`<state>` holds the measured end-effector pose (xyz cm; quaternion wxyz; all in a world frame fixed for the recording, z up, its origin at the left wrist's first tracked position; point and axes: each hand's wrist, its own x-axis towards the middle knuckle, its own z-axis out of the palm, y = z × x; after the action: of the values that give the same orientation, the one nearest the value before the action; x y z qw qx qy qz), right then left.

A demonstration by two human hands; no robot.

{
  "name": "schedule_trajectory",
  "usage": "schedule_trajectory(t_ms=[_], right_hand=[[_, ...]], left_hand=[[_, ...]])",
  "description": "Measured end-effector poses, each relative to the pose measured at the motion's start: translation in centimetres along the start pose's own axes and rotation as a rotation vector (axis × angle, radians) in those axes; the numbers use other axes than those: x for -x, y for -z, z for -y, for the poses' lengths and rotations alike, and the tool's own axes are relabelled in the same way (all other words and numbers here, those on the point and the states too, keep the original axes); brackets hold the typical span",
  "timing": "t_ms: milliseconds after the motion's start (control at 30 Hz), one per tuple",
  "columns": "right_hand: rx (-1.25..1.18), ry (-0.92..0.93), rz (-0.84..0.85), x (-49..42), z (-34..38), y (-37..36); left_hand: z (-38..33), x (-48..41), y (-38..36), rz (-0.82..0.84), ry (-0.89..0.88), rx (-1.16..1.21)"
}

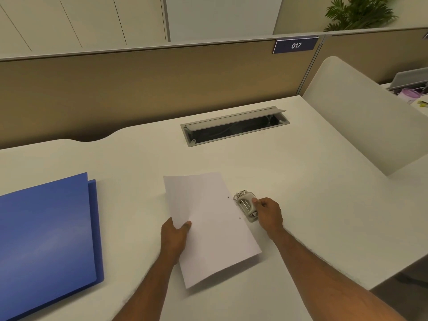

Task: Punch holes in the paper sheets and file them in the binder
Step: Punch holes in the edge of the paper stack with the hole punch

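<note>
White paper sheets (pixel 210 225) lie slightly lifted on the white desk (pixel 301 205), with two small punched holes near their right edge. My left hand (pixel 174 235) grips the sheets at their left edge, thumb on top. A small grey and metal hole punch (pixel 246 206) sits just right of the sheets, apart from their edge. My right hand (pixel 269 212) holds the punch from the right side. A closed blue binder (pixel 46 239) lies flat at the left of the desk.
An open grey cable tray (pixel 234 127) is set into the desk behind the sheets. A tan partition with a sign reading 017 (pixel 296 45) bounds the back. A white side panel (pixel 361 112) stands at the right. The desk's front edge runs bottom right.
</note>
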<state>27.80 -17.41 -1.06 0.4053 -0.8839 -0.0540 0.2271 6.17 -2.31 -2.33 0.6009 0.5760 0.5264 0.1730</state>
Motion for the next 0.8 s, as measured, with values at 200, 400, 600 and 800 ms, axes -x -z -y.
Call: schedule_trajectory(t_ms=[200, 400, 600, 800], right_hand=[[-0.045, 0.001, 0.027, -0.2, 0.2, 0.4], [-0.032, -0.022, -0.018, -0.4, -0.1, 0.2], [-0.026, 0.186, -0.236, 1.5, 0.1, -0.1], [-0.078, 0.421, 0.114, 4.6, 1.2, -3.1]], left_hand=[[0.7, -0.2, 0.2, -0.014, -0.022, -0.018], [0.1, -1.0, 1.2, -0.017, -0.01, 0.004], [-0.1, -1.0, 3.0, 0.03, -0.043, 0.033], [-0.5, -0.4, 4.9, 0.099, -0.123, 0.033]])
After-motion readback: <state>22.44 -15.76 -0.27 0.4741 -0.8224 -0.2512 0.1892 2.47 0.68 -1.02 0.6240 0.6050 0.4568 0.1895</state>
